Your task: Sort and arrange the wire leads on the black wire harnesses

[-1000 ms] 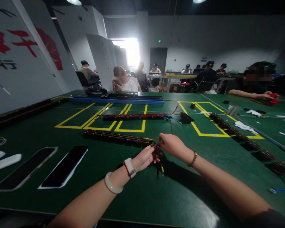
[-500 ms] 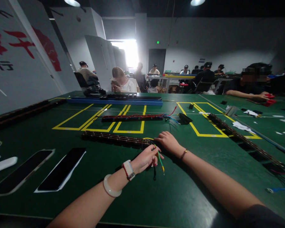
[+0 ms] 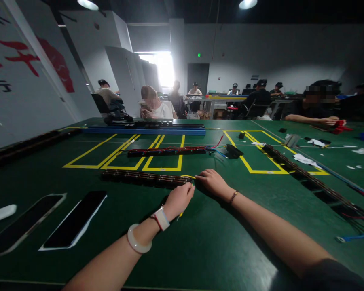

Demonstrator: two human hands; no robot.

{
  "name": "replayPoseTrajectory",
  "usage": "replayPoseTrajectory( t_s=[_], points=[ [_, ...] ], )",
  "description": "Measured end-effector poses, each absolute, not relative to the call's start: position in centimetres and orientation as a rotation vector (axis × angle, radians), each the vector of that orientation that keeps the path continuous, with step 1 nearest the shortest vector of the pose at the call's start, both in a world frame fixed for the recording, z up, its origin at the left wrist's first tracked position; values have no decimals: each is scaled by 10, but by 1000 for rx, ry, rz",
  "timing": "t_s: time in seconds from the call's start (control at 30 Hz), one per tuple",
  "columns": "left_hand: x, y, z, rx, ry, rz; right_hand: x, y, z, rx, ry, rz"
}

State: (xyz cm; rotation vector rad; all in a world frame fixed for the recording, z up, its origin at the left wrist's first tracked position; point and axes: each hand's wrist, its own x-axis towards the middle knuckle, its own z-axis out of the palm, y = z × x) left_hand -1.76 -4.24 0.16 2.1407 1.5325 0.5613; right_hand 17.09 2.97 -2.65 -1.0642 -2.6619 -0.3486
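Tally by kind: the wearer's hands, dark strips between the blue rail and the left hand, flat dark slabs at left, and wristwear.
Hands: 2 (left hand, right hand)
Strips: 2 (wired strip, nearer strip)
Slabs: 2 (outer slab, inner slab)
Wristwear: 3 (watch, white bangle, dark bracelet)
Total: 9

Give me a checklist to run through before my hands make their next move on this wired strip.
1. Left hand at the right end of the near dark strip: ok.
2. Right hand at the yellow wire: ok.
3. Firm hold on the wire ends: cannot tell, the fingers hide them.
4. Strip with red and blue wires apart from both hands: ok, it lies beyond them.
5. Black phone apart from the left hand: ok.
6. Tabletop free of scraps: not ok, white scrap lies off to the right.
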Motion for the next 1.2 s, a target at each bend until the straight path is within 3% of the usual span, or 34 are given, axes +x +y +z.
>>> replayPoseTrajectory(
  t_s=[0.27,0.37,0.53,0.63,0.77,1.0,1.2],
  points=[
    [-13,-51,-7,2592,1741,143,162,24,-23,-1056,-2551,-183],
    [-14,-51,-7,2553,1735,231,155,16,-18,-1056,-2483,-10],
    [-13,-54,-3,2402,1502,689,149,9,-15,-1207,-2471,191],
    [-12,-56,0,2345,1429,734,151,10,-12,-1355,-2475,233],
    [-10,-55,0,2078,1283,820,155,16,-2,-1486,-2499,331],
    [-8,-48,-10,1216,858,716,160,25,-2,-1433,-2237,951],
    [-11,-44,-14,839,707,662,152,5,4,-1390,-2222,610]
  ],
)
